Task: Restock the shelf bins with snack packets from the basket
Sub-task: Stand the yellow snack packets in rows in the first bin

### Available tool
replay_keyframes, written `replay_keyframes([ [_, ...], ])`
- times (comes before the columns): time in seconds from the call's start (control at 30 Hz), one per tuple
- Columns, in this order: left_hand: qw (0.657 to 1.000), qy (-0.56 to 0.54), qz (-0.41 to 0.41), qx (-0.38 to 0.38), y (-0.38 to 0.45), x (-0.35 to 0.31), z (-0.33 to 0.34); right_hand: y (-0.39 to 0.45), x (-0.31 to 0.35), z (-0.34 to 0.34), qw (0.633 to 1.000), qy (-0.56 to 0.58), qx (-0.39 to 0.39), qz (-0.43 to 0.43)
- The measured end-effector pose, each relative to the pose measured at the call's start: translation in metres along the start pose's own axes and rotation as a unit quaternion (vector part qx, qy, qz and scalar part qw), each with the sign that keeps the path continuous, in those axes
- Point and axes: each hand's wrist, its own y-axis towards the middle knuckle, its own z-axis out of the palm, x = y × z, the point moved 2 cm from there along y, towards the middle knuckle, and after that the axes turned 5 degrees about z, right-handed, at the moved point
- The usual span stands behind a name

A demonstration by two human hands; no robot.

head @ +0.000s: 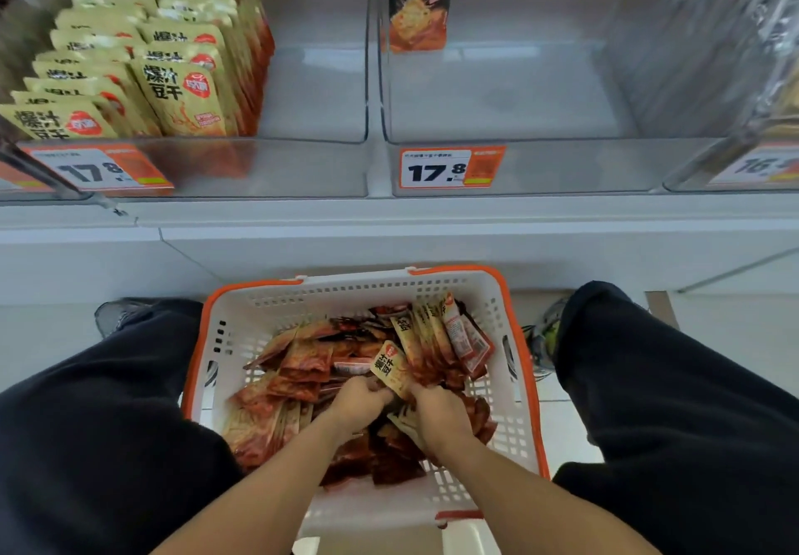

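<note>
A white basket [242,321] with an orange rim sits on the floor between my knees, holding several red and yellow snack packets. My left hand [361,401] and my right hand [436,414] are both down in the basket, gripping a yellow packet [391,368] that stands tilted between them. A bundle of yellow packets [426,329] leans against the basket's right side. Above, the left shelf bin [311,169] holds rows of yellow packets [181,91] on its left half. The middle bin [562,165] holds one dark packet [419,0] at the back.
Price tags reading 17.8 hang on the left bin front [99,169] and the middle bin front [449,167]. A third bin [735,161] at the right holds clear-wrapped goods. My dark-trousered legs [86,424] flank the basket. A white shelf ledge [432,225] runs above it.
</note>
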Motion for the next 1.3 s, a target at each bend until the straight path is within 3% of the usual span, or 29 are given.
replay_keyframes([
  [0.27, 0.995, 0.019, -0.025, -0.095, 0.011, -0.013, 0.004, -0.012, 0.002, -0.008, 0.993, 0.082, 0.016, -0.084],
  [0.37, 0.991, 0.064, -0.021, -0.114, 0.009, -0.022, 0.003, -0.017, -0.002, -0.013, 0.987, 0.139, 0.040, -0.067],
  [0.5, 0.973, 0.202, 0.031, -0.106, 0.004, -0.040, -0.004, -0.017, -0.011, -0.038, 0.985, 0.171, 0.016, -0.019],
  [0.57, 0.968, 0.235, 0.053, -0.068, -0.002, -0.052, -0.010, -0.013, -0.017, -0.056, 0.978, 0.202, -0.045, 0.010],
  [0.63, 0.962, 0.258, 0.083, -0.029, -0.006, -0.062, -0.017, -0.011, -0.018, -0.079, 0.969, 0.244, -0.046, -0.003],
  [0.77, 0.955, 0.225, 0.190, 0.029, -0.028, -0.086, -0.044, -0.004, -0.005, -0.126, 0.972, 0.211, 0.082, -0.065],
  [0.83, 0.958, 0.185, 0.217, 0.037, -0.042, -0.098, -0.061, -0.004, 0.007, -0.158, 0.972, 0.193, 0.105, -0.081],
  [0.93, 0.966, 0.073, 0.248, 0.011, -0.068, -0.111, -0.094, -0.007, 0.039, -0.212, 0.980, 0.137, 0.080, -0.122],
  [1.07, 0.953, -0.050, 0.297, -0.023, -0.113, -0.127, -0.141, -0.027, 0.093, -0.283, 0.969, 0.173, 0.065, -0.161],
  [1.2, 0.920, -0.068, 0.370, -0.111, -0.149, -0.141, -0.192, -0.053, 0.139, -0.329, 0.939, 0.235, 0.004, -0.252],
  [1.3, 0.885, -0.038, 0.420, -0.198, -0.172, -0.150, -0.229, -0.059, 0.161, -0.338, 0.888, 0.313, -0.078, -0.328],
])
